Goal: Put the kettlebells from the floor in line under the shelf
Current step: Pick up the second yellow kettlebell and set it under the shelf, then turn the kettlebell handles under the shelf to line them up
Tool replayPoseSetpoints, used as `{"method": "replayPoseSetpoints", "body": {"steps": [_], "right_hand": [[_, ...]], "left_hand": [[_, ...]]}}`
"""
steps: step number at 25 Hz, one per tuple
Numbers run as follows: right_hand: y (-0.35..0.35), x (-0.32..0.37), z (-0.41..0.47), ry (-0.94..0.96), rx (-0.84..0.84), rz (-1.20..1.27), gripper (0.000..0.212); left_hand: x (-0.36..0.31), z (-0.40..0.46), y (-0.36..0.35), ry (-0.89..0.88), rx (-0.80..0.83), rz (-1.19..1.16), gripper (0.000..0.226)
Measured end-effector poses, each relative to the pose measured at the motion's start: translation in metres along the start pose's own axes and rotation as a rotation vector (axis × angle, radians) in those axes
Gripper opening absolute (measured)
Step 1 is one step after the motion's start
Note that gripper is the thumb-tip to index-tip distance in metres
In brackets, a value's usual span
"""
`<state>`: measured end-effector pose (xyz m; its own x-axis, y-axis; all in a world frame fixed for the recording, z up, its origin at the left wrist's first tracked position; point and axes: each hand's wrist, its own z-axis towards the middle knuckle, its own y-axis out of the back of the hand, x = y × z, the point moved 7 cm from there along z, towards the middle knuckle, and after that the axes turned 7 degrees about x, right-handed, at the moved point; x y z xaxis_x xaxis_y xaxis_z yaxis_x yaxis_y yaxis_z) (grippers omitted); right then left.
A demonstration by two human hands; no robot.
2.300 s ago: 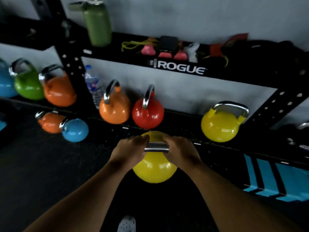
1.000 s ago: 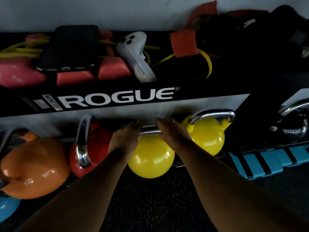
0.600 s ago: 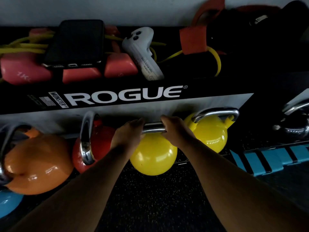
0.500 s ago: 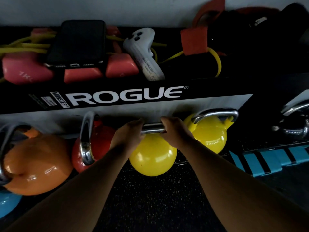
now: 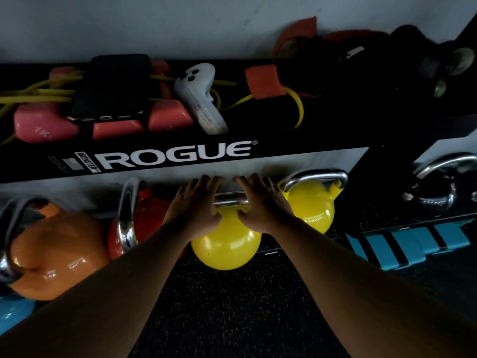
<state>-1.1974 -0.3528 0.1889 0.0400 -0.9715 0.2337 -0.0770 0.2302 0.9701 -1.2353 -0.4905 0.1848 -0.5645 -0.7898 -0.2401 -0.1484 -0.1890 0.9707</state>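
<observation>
A yellow kettlebell [image 5: 227, 246] with a chrome handle stands on the dark floor under the black ROGUE shelf [image 5: 178, 156], between a red kettlebell [image 5: 149, 218] and a second yellow kettlebell [image 5: 313, 205]. My left hand [image 5: 196, 205] and my right hand [image 5: 258, 202] rest over its handle with fingers stretched out and spread, palms on the ends of the handle, not wrapped around it. An orange kettlebell [image 5: 56, 254] stands further left, and part of a blue one [image 5: 13, 311] shows at the lower left edge.
On the shelf lie a phone [image 5: 111, 86], pink dumbbells [image 5: 44, 122], a white controller [image 5: 201, 96], yellow bands and black straps. A black kettlebell [image 5: 436, 192] sits to the right behind an upright. Blue-striped mat [image 5: 407, 244] lies at right. Dark rubber floor stretches below.
Both hands gripped the yellow kettlebell's handle half a second ago; now their fingers have opened and spread over it. The kettlebell stands in the gap between the red and yellow ones.
</observation>
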Motion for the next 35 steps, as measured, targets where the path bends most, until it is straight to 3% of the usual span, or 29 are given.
{"method": "replayPoseSetpoints", "body": {"steps": [7,21,26,30,35], "right_hand": [[0.038,-0.071,-0.074,-0.081,-0.039,-0.161,0.061],[0.132,-0.329,-0.251,-0.25,-0.053,-0.333,0.054],[0.14,-0.437,-0.251,-0.331,-0.012,-0.339,0.056],[0.152,-0.516,-0.221,-0.354,-0.005,-0.361,0.047],[0.157,-0.592,-0.173,-0.342,-0.065,-0.271,0.05]], "left_hand": [[-0.096,-0.001,0.01,-0.143,-0.068,0.236,0.075],[-0.411,0.062,-0.028,-0.264,0.003,0.45,0.048],[-0.47,0.127,-0.063,-0.283,0.069,0.415,0.038],[-0.501,0.192,-0.096,-0.285,0.093,0.373,0.043],[-0.533,0.264,-0.119,-0.151,0.033,0.207,0.057]]}}
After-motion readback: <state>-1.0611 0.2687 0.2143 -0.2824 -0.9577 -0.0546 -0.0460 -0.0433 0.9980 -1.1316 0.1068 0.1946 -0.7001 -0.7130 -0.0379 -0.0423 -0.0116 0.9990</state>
